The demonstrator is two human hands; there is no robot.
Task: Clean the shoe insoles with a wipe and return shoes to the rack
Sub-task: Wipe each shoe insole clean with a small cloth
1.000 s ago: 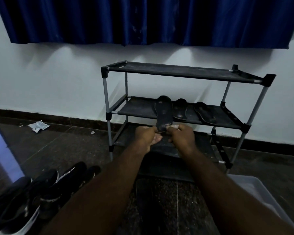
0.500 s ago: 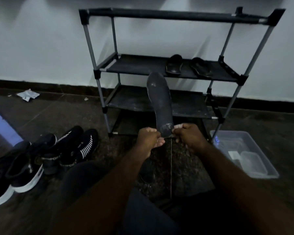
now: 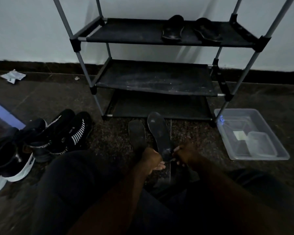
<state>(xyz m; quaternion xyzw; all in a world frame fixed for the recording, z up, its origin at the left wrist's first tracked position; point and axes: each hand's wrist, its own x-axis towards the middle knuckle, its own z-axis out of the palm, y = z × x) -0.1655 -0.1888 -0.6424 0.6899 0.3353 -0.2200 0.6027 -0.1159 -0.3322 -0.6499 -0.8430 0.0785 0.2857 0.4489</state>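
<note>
insole (image 3: 158,134) low at the 6 o'clock of the rack (image 3: 151,78), heel end pinched in the grip of left hand (image 3: 151,158) and right hand (image 3: 185,154), second insole (image 3: 137,134) at its 9 o'clock; may sag at the free toe and pick up grit off the floor (image 3: 109,146).

You've got one dark insole (image 3: 159,134) up by its heel, toe tipped toward the rack (image 3: 151,78), a second insole (image 3: 137,133) lying flat just left of it, two more insoles (image 3: 173,28) higher on that rack, shoes (image 3: 61,133) off left.
</note>
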